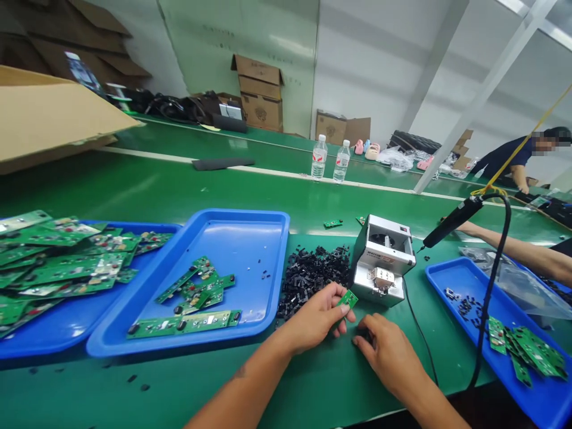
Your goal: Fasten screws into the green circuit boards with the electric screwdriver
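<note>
My left hand (322,314) pinches a small green circuit board (348,299) between thumb and fingers, just in front of a silver and black screw feeder (385,262). Close beside it, my right hand (389,345) has its fingers curled together; a dark spot shows between thumb and fingertips, too hidden to make out. A heap of small black plastic parts (308,280) lies left of the feeder, behind my left hand. To the right, a black electric screwdriver (453,221) hangs on a yellow cord, its tip pointing down toward the feeder.
A blue tray (272,262) holds several circuit boards; another blue tray (71,348) at far left is piled with more. On the right, a blue tray (531,399) carries boards and small parts. A co-worker's arm (513,244) reaches in there. Two water bottles (319,159) stand behind.
</note>
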A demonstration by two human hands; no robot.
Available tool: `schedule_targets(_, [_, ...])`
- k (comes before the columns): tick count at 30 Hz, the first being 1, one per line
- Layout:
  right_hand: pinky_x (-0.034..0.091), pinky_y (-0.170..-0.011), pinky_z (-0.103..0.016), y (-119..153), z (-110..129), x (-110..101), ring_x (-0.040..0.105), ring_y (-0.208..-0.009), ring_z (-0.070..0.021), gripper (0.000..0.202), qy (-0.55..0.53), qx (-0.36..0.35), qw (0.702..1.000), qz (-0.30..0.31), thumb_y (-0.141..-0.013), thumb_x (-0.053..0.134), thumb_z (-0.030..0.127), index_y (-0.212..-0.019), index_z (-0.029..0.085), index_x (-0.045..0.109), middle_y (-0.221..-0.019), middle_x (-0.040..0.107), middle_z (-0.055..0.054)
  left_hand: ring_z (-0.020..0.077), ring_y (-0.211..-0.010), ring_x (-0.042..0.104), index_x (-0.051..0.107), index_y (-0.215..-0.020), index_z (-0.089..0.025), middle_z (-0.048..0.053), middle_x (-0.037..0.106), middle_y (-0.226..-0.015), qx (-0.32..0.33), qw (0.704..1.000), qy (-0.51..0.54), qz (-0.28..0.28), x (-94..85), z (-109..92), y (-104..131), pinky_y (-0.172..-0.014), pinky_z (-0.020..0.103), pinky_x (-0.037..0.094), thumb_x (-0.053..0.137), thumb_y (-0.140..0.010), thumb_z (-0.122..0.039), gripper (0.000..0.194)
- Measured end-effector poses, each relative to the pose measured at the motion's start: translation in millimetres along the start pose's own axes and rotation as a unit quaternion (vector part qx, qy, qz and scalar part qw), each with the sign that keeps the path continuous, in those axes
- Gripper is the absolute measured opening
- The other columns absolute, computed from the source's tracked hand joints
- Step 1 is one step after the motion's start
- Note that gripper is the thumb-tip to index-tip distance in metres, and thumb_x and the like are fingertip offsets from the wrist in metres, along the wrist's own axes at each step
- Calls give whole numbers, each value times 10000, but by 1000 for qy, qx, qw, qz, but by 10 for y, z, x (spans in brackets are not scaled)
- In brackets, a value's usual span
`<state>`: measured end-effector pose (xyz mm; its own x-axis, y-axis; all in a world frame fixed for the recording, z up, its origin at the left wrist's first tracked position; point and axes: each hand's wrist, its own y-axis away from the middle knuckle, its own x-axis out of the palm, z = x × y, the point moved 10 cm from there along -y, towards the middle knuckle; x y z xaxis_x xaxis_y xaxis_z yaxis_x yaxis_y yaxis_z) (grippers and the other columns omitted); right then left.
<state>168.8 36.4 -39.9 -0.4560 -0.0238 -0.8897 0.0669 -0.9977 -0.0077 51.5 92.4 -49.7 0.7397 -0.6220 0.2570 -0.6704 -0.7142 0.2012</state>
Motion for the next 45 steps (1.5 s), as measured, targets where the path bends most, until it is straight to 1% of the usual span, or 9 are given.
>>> schedule_targets(5, [564, -721, -315, 76, -242, -94, 724, -759, -208, 209, -185, 31, 982, -10, -964, 582, 378, -1068, 268, 727, -878, 765, -38, 106, -632, 570, 486, -1064, -199, 33, 696, -910, -15, 999, -20, 21, 110, 22, 31, -602, 257, 430, 602, -923, -403, 274])
schedule_targets(8, [603, -872, -389, 92, -468, -175, 756, -954, -262, 365, -336, 94, 933, -85, -911, 662, 471, -1167, 222, 739, -1031, 792, -97, 109, -628, 559, 495, -1089, -194, 29, 696, -896, -22, 998, -49, 35, 200, 38, 49, -581, 250, 400, 548, -942, -360, 228])
schedule_targets(10, [597, -916, -417, 92, -563, -196, 748, -991, -277, 414, -384, 125, 904, -141, -853, 730, 498, -1134, 197, 767, -1053, 794, -113, 112, -630, 554, 487, -1150, -192, 27, 695, -900, -24, 997, -62, 40, 251, 59, 53, -579, 251, 392, 527, -945, -325, 248])
schedule_targets(14, [597, -756, -331, 47, -530, -187, 704, -795, -199, 353, -410, 123, 882, -198, -802, 781, 492, -1020, 217, 817, -965, 777, -74, 128, -662, 556, 441, -1314, -193, 25, 687, -913, -17, 996, -81, 37, 304, 101, 44, -620, 273, 413, 515, -944, -279, 387])
schedule_targets(17, [583, -680, -310, 13, -452, -124, 671, -718, -172, 359, -440, 115, 871, -185, -808, 777, 488, -1042, 218, 818, -910, 757, -58, 131, -673, 543, 430, -1364, -186, 22, 673, -907, -12, 996, -84, 36, 315, 122, 35, -637, 282, 415, 499, -944, -250, 431])
schedule_targets(23, [617, -764, -362, -7, -367, -24, 719, -777, -208, 386, -480, 107, 862, -124, -859, 729, 507, -1110, 223, 802, -979, 767, -72, 126, -676, 538, 419, -1404, -184, 16, 654, -909, -9, 996, -90, 22, 268, 151, 15, -657, 280, 416, 496, -949, -243, 465])
schedule_targets(31, [608, -792, -349, 15, -347, -31, 724, -793, -205, 343, -481, 97, 865, -103, -876, 724, 481, -1093, 229, 806, -941, 761, -63, 124, -662, 528, 431, -1390, -182, 6, 636, -884, -14, 995, -92, 23, 254, 203, -20, -642, 278, 412, 491, -947, -227, 449])
schedule_targets(40, [591, -793, -324, 31, -381, -56, 714, -791, -186, 329, -487, 116, 861, -90, -848, 760, 478, -1050, 224, 813, -935, 776, -59, 137, -710, 548, 533, -1263, -189, 22, 668, -919, 6, 989, -141, 37, 266, 109, 31, -692, 295, 444, 492, -961, -245, 310])
schedule_targets(45, [600, -772, -340, 50, -579, 4, 719, -774, -197, 431, -526, 167, 824, -128, -769, 819, 517, -1052, 192, 807, -895, 783, -72, 136, -725, 578, 604, -1026, -157, 43, 674, -917, -2, 998, -58, 21, 223, 108, 12, -694, 283, 443, 562, -942, -320, 188])
